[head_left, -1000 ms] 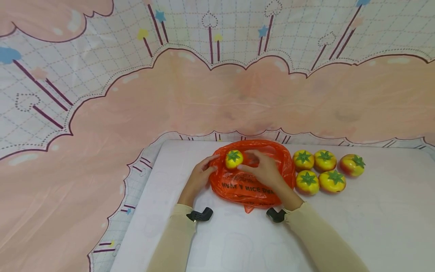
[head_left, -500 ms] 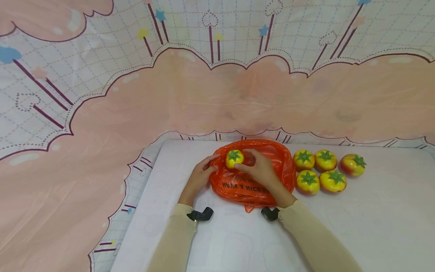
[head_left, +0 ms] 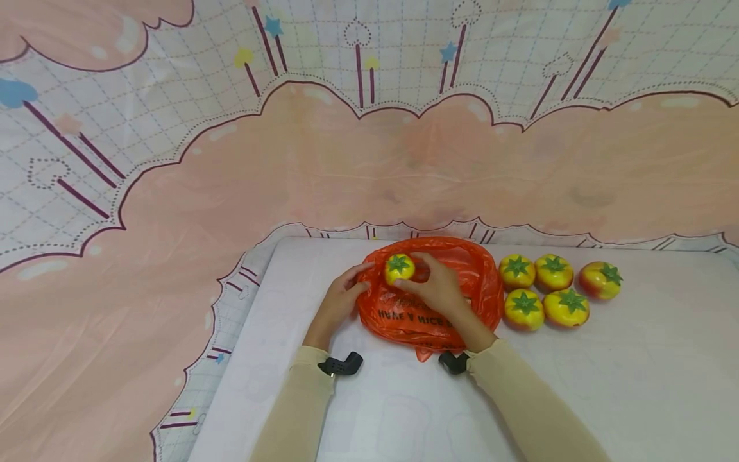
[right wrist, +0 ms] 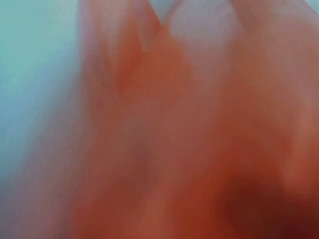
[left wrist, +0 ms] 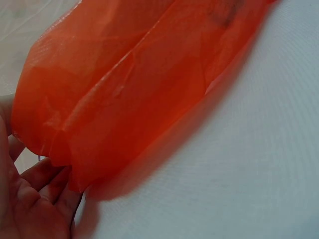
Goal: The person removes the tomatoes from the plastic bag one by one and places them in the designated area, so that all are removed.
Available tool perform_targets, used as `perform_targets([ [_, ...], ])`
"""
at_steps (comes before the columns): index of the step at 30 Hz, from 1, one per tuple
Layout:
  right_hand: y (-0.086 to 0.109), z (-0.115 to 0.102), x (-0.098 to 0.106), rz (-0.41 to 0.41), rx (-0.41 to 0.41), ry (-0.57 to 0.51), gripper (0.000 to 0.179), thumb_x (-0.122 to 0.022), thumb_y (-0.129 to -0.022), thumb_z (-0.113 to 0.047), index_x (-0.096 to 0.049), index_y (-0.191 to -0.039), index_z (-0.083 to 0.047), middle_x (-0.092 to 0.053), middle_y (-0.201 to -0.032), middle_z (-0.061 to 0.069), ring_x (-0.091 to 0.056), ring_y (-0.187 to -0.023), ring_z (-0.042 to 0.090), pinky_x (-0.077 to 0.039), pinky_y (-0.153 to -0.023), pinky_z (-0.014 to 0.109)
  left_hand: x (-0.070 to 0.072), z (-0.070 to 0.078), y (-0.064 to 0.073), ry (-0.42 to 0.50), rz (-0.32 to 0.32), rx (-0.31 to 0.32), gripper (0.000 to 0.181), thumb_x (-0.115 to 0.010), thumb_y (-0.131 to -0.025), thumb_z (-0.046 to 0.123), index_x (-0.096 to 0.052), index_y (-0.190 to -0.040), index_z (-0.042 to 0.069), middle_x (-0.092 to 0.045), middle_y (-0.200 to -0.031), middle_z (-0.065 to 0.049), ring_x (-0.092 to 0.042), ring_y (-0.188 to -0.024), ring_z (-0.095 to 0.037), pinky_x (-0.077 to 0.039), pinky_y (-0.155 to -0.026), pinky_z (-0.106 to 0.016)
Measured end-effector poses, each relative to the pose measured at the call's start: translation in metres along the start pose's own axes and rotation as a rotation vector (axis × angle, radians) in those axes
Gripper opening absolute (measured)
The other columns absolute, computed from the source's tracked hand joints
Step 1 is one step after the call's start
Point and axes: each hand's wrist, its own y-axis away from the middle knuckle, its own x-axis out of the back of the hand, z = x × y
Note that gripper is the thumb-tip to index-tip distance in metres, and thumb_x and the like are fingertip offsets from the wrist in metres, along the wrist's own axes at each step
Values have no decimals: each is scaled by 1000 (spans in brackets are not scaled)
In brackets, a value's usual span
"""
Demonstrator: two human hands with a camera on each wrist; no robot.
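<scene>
In the head view, a red plastic bag (head_left: 418,319) with dark lettering lies spread on the table. A round yellow tomato-like fruit (head_left: 397,269) with a green star-shaped leafy top is over its left part. My right hand (head_left: 439,290) holds this fruit from the right, thumb at its near side and fingers at its far side. At the bag's left edge my left hand (head_left: 339,301) rests with fingers and thumb spread against the plastic. The left wrist view shows its fingers (left wrist: 47,186) under the hanging red film. The right wrist view is blurred red.
Right of the bag several similar fruits (head_left: 524,309) stand close together, and one redder fruit (head_left: 600,280) lies tilted apart from them. The white table (head_left: 646,385) ends at a patterned cloth backdrop (head_left: 404,173). Black wrist devices (head_left: 340,364) sit on both wrists.
My right hand has shifted slightly left and its thumb and fingers have come onto the fruit. The left hand and the bag stay almost still.
</scene>
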Motion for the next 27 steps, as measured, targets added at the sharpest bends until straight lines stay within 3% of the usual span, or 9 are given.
perform_targets([
  [9, 0, -3, -4, 30, -11, 18, 81, -82, -82, -49, -49, -149, -19, -57, -147, 10, -55, -131, 34, -52, -105, 56, 0, 0, 0, -2, 2, -9, 40, -57, -101, 19, -62, -139, 33, -49, -156, 2, -42, -149, -25, -37, -121, -49],
  [27, 2, -6, -6, 40, -13, 74, 74, -81, -84, -44, -53, -146, -17, -60, -143, 12, -56, -131, 35, -50, -108, 57, 0, -1, -1, -24, 10, 15, 38, -58, -102, 23, -62, -136, 40, -49, -155, 7, -41, -149, -21, -38, -121, -48],
])
